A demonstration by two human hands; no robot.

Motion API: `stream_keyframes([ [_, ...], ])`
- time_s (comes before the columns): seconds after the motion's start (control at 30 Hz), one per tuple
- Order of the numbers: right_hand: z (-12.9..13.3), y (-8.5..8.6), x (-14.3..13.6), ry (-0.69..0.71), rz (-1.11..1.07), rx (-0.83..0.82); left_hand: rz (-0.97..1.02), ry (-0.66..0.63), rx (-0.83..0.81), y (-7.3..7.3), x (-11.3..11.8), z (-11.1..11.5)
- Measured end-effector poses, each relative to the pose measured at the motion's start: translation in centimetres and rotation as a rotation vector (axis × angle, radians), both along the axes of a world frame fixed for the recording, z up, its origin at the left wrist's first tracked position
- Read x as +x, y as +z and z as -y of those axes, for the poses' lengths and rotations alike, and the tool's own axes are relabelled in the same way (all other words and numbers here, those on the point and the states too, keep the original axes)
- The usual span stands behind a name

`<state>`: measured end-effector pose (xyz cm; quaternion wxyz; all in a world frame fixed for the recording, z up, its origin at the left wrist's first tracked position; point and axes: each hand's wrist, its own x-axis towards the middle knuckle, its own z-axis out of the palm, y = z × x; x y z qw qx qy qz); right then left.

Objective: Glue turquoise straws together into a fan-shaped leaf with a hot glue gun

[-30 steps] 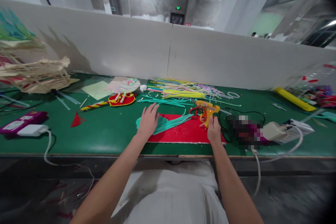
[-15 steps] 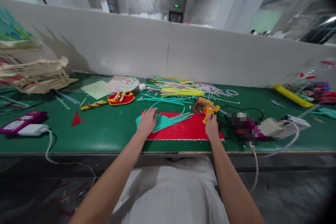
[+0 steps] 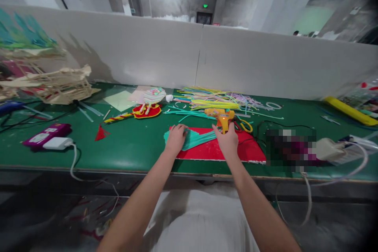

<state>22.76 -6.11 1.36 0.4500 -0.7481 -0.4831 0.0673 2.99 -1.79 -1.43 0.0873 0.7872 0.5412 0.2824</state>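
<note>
A red board [image 3: 195, 153] lies near the front edge of the green table, with a teal piece made of strips [image 3: 193, 140] on its left part. My left hand [image 3: 176, 138] rests on the wide end of the teal piece, fingers apart and pressing down. Over the board, my right hand [image 3: 228, 138] is closed around the handle of a yellow-orange glue gun [image 3: 223, 116], whose nozzle points left. The right thumb and a finger are near the narrow end of the teal strips. Just right of the glue gun are yellow scissor handles [image 3: 246, 126].
Pipe cleaners [image 3: 215, 100] lie behind the board. To the left are a decorated fan shape [image 3: 147, 111], a purple power box [image 3: 49, 136] and a wooden stick model [image 3: 62, 86]. Cables and a white plug [image 3: 329, 149] are at right; a white partition [image 3: 147, 51] stands behind.
My right hand has moved left with the glue gun, beside the teal strips, and its nozzle now points left. The scissor handles have come into sight. The view has shifted slightly left.
</note>
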Motion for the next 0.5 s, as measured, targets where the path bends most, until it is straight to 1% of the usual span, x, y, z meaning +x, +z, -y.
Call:
stream_keyframes([
  [0.13, -0.5, -1.5, -0.7, 0.021, -0.002, 0.002, 0.02, 0.02, 0.014, 0.0, 0.0, 0.2],
  [0.2, -0.5, -1.8, -0.7, 0.04, -0.005, -0.002, 0.004, 0.032, 0.005, 0.0, 0.0, 0.2],
  [0.37, -0.3, -1.6, -0.7, 0.028, -0.007, -0.019, -0.08, 0.043, -0.053, 0.4, -0.1, -0.4],
  [0.5, -0.4, -1.6, -0.6, 0.033, -0.033, -0.027, -0.105, 0.003, -0.121, 1.2, -0.1, -1.8],
])
